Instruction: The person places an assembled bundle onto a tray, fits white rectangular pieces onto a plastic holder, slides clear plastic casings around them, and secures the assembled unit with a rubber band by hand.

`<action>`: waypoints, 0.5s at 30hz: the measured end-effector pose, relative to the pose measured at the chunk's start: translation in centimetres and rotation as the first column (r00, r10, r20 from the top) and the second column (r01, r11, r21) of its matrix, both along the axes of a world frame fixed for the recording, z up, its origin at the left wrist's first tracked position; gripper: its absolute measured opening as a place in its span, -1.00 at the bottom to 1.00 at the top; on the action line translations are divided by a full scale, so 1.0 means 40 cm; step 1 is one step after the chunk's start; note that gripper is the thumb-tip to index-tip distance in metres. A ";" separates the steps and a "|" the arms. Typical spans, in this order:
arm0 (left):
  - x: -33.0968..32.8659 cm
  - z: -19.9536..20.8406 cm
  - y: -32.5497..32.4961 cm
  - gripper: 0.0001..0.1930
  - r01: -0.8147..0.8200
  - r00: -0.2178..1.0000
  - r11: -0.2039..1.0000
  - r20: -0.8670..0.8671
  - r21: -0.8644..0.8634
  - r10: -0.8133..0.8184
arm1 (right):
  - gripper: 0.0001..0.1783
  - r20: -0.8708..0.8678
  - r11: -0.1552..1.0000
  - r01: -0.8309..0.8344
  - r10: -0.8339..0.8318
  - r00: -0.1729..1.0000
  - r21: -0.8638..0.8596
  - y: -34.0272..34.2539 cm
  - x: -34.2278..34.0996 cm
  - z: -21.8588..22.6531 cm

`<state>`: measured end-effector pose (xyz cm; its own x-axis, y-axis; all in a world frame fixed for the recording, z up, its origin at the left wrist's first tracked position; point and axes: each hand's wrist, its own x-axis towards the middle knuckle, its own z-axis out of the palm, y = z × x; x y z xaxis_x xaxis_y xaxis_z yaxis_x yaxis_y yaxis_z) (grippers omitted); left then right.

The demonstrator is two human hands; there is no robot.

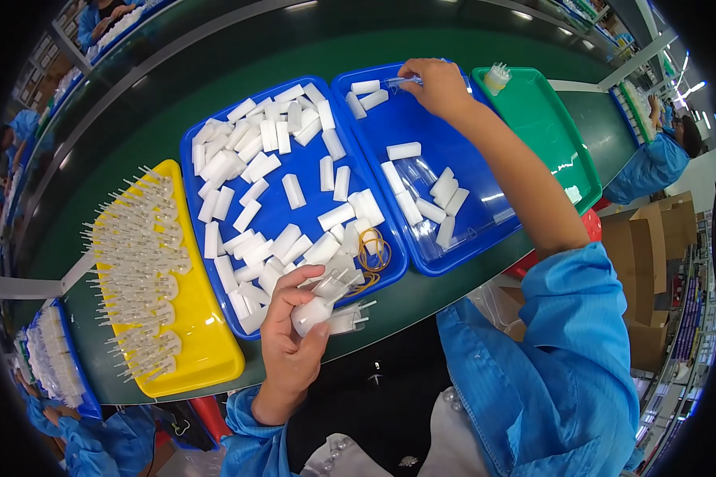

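Near the table's front edge my left hand (290, 338) is closed round a rounded white plastic part (310, 316) with clear prongs, its prongs pointing to the upper right. Further white and clear pieces (348, 318) show just beside it; whether the hand holds them too I cannot tell. My right hand (437, 86) reaches to the far edge of the right blue tray (493, 171), its fingertips pinched on a thin clear plastic piece (402, 81). In that tray, several white blocks (445, 187) lie near clear plastic pieces (418, 171).
A left blue tray (314, 151) carries many white blocks (293, 191) and tan rubber bands (374, 253). Pronged white parts (139, 270) fill the yellow tray (207, 366). The green tray (549, 127) bears a small pronged cluster (497, 77). Other people work at nearby tables.
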<state>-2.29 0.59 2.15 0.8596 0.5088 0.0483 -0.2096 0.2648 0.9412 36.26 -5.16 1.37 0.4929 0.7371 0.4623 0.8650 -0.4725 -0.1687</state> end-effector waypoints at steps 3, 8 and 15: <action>-0.002 -0.008 0.006 -0.79 -0.031 0.999 0.999 0.011 0.032 0.031 | -0.76 0.042 0.943 0.046 -0.034 0.999 -0.330 -0.007 0.056 -0.028; 0.005 -0.010 0.020 -0.75 -0.087 0.994 0.987 -0.048 0.131 0.094 | -0.72 -0.289 0.917 -0.052 -0.070 0.955 -0.395 -0.033 0.003 0.024; 0.006 -0.001 0.023 -0.74 -0.087 0.989 0.969 -0.098 0.232 0.113 | -0.75 -0.743 0.981 -0.093 0.192 0.641 0.173 -0.113 -0.206 0.106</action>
